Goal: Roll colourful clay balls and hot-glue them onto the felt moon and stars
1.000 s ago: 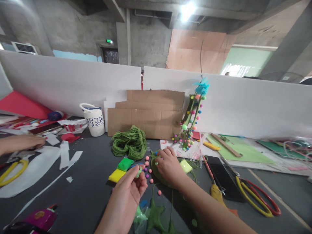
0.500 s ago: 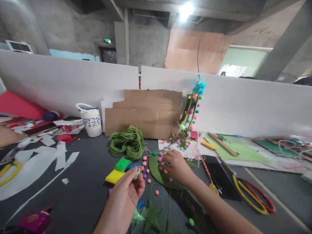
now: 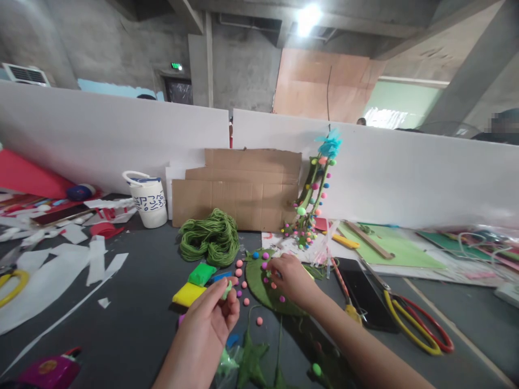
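My left hand (image 3: 211, 319) is raised over the dark table, its fingers pinched on a small lump of pale green clay (image 3: 226, 290). Farther out, my right hand (image 3: 292, 278) rests on a round green felt disc (image 3: 259, 283) dotted with small coloured balls; its fingertips are pressed together at one of them, which I cannot make out. Loose pink balls (image 3: 240, 265) lie left of the disc. Green and yellow clay blocks (image 3: 193, 283) sit just beyond my left hand.
A skein of green yarn (image 3: 208, 237), a white cup (image 3: 146, 199) and cardboard sheets (image 3: 239, 186) stand at the back. A beaded green stalk (image 3: 312, 202) leans on the white partition. A black phone (image 3: 363, 292) and yellow-red scissors (image 3: 417, 324) lie right. Paper scraps (image 3: 60, 265) lie left.
My right hand has slid a little to the right across the green disc, uncovering it. A neighbour's hand at the far left has gone out of view. My left hand has hardly moved.
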